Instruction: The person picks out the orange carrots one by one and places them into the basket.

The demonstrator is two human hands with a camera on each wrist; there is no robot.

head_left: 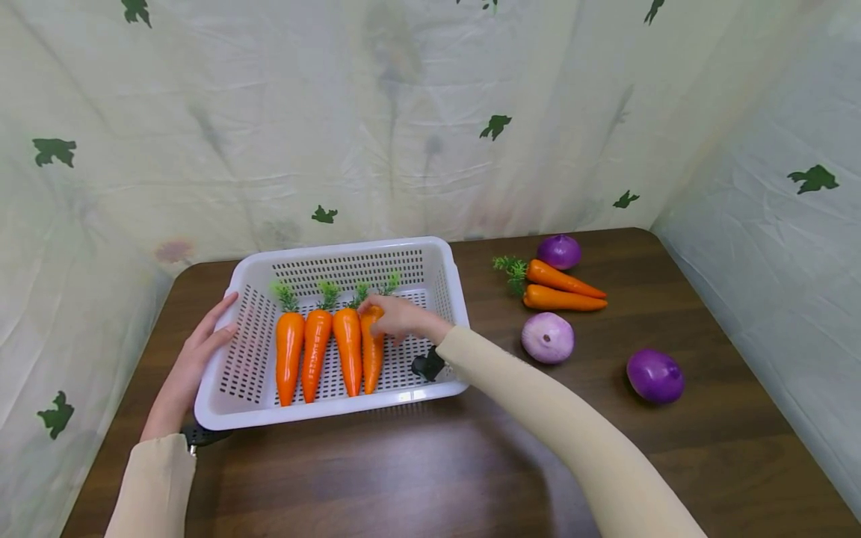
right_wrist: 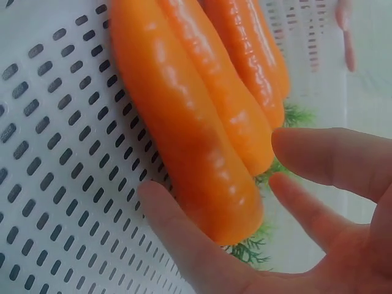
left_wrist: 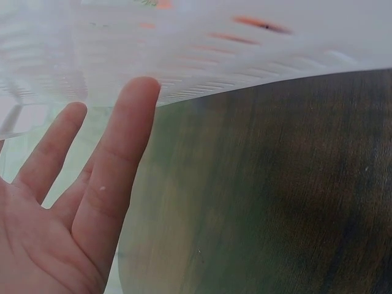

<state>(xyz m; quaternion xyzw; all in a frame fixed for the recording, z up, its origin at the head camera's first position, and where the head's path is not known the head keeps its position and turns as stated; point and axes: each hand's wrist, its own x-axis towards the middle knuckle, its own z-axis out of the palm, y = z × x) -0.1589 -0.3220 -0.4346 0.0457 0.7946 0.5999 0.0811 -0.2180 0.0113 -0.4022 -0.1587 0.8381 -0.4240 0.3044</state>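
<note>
Several orange carrots with green tops lie side by side in a white perforated plastic basket point(head_left: 232, 407). My right hand point(head_left: 403, 317) is inside it at the top end of the rightmost carrot point(head_left: 372, 359). In the right wrist view, the thumb and fingers are spread on either side of that carrot's thick end point(right_wrist: 202, 165), the fingertips apart from one another. My left hand point(head_left: 195, 359) rests against the basket's left side with its fingers extended; the left wrist view shows these straight fingers point(left_wrist: 116, 159) right at the basket wall.
Right of the basket, two more carrots point(head_left: 563, 297) lie on the dark wooden table point(head_left: 403, 478). Near them are a purple onion point(head_left: 559, 252), a paler onion point(head_left: 548, 338) and another purple onion point(head_left: 655, 376). A patterned pale curtain point(head_left: 303, 127) stands behind the table.
</note>
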